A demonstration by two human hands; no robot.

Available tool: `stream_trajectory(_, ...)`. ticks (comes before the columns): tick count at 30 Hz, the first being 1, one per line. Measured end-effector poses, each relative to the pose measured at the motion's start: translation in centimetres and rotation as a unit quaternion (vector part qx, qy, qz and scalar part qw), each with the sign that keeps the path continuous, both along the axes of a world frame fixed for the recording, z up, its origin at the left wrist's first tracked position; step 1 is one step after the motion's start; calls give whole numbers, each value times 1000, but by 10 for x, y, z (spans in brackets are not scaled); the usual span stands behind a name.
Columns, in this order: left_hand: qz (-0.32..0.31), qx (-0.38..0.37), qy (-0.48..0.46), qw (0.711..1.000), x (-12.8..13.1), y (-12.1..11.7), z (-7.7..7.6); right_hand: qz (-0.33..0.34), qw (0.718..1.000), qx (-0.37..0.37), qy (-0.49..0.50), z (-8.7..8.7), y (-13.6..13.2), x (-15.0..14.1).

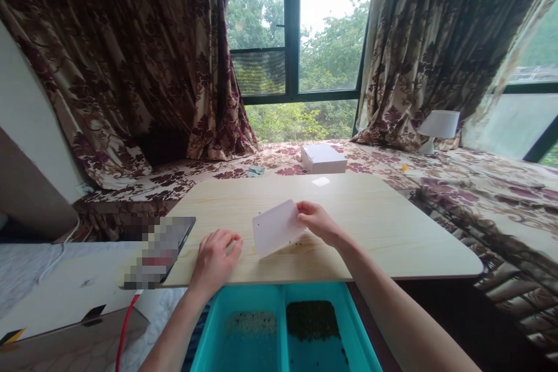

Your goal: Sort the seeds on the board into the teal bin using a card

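My right hand (320,222) grips a thin white card (274,229) by its right edge, fingers and thumb closed on it. The card is tilted over the light wooden tabletop (375,226) and has a small dark hole or spot near its left corner. A few tiny dark grains (297,243) lie beside and below it. To the card's left, my left hand (217,254) rests on the tabletop, knuckles up, its fingers curled in. What those fingers hold, if anything, is hidden.
Below the table's near edge sits a turquoise two-part bin (282,325), with pale grains on the left and dark ones on the right. A blurred-out device (185,232) with a red cable (126,325) lies at left. Behind are a white box (325,160) and a lamp (439,125).
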State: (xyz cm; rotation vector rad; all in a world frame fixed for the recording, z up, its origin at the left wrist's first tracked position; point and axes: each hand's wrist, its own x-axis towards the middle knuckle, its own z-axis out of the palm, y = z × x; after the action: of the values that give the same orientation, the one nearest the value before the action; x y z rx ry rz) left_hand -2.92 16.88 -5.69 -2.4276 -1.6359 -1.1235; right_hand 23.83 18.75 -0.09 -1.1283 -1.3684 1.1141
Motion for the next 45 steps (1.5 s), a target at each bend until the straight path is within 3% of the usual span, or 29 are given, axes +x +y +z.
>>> stream_trajectory(17,3,-4,-2,1000,0,-1,1,7,1000,-20,-17,-6,-3,1)
stream_trajectory(26,10,3,0,1000,0,1,-1,43,996,-70,-40,2,-45,26)
stream_trajectory(32,6,4,-6,1000,0,1,-1,61,992,-111,13,4,-88,25)
stream_trajectory(35,8,4,-8,1000,1,1,-1,69,993,-95,12,5,-99,32)
stream_trajectory(36,9,3,-7,1000,2,0,0,50,996,-75,13,5,-98,37)
stream_trajectory(38,11,0,-7,1000,2,-1,2,-55,998,-15,32,4,-89,51)
stream_trajectory(41,12,-2,-8,1000,3,-2,4,-234,968,45,75,-2,-64,72)
stream_trajectory(43,12,-1,-10,1000,3,-2,5,-285,953,57,83,-8,-48,79)
stream_trajectory(45,11,-2,-11,1000,3,-2,4,-293,950,65,84,-15,-38,77)
